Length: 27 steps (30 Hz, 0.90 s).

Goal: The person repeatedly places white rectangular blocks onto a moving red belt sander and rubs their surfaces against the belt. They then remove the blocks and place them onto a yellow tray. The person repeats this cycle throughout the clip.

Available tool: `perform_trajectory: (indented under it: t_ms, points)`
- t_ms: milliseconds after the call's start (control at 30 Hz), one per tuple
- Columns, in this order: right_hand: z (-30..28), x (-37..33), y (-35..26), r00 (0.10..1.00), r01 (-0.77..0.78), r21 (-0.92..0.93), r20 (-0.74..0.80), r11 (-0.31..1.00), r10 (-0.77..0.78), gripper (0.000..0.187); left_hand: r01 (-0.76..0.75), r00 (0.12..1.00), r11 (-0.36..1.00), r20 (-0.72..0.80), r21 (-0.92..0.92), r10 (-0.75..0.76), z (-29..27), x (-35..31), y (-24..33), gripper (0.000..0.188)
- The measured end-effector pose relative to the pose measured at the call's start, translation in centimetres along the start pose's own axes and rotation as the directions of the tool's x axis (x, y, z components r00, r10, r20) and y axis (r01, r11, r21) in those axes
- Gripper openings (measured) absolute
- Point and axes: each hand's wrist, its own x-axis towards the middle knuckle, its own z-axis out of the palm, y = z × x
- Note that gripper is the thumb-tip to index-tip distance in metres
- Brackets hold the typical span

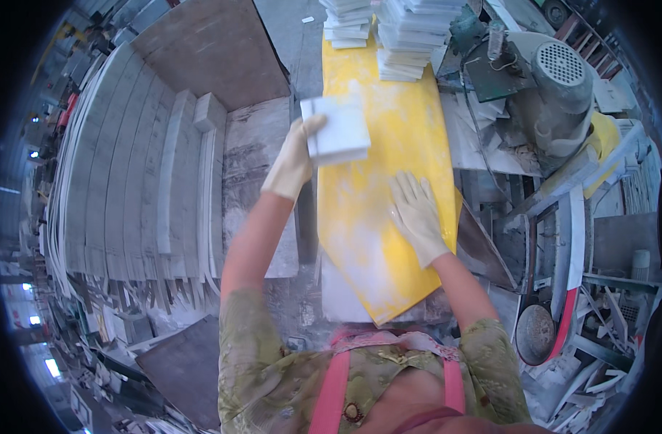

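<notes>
White stone tiles (340,130), a small stack of square-cut pieces, gripped in the left hand (293,160) above the left edge of the yellow board (410,137); thumb over the top face, fingers wrapped beneath, clenched on the stack, held clear of the surface or just skimming it, cannot tell which. Nearest the body: the board's near corner, powdered white with stone dust, paint showing through in smears. Right hand (418,213) lies flat on that dusty patch, fingers spread and released, holding nothing, palm pressed to the board. Both hands in thin pale gloves, dusted. Step in hand, by my reading: carrying a handful of cut tiles across the work surface, right hand bracing or wiping. Setting the stack down square would call for a level lowering and a clean release so the edges stay flush and no corner chips. Tiles look smooth-faced, sharp-edged, matte, thin slabs. Left of the board, grey stone slabs (150,166) stand ranked on edge in long curved rows, rough-sawn and dull. Right, a grey electric motor (555,87) with ribbed casing and perforated end cap, on a cluttered, dust-caked machine frame. Far end of the board: taller stacks of white tiles (407,32), uneven, some pieces jutting out.
</notes>
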Motion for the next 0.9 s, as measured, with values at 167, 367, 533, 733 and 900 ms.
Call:
perform_trajectory:
  t_ms: [167, 367, 533, 733, 900]
  points:
    - [-0.3, 0.3, 0.0, 0.999, 0.003, -0.049, -0.032, 0.999, -0.004, 0.058, -0.015, 0.999, 0.999, 0.037, 0.032, 0.014, 1.1, 16.0, 2.4, 0.058]
    - [-2.2, 0.7, -0.3, 0.998, 0.000, -0.012, 0.062, 1.000, 0.001, 0.063, -0.011, 1.000, 0.998, -0.004, -0.058, 0.010, 2.7, 26.8, 1.4, 0.055]
    - [-2.7, 0.7, -0.4, 0.996, -0.037, 0.075, 0.083, 0.996, 0.031, 0.060, -0.007, 0.995, 0.985, 0.101, 0.170, -0.010, 0.3, 31.6, -0.5, 0.055]
    - [-2.2, 0.1, -0.5, 0.981, -0.092, 0.114, 0.179, 0.989, 0.071, 0.059, 0.089, 0.961, 0.995, 0.259, 0.050, -0.099, -2.7, 33.1, 0.1, 0.045]
    - [-1.5, -0.1, -0.6, 0.999, -0.024, 0.123, -0.029, 0.992, 0.028, 0.058, 0.243, 0.970, 0.681, -0.176, 0.691, -0.168, -1.9, 31.9, 4.3, 0.062]
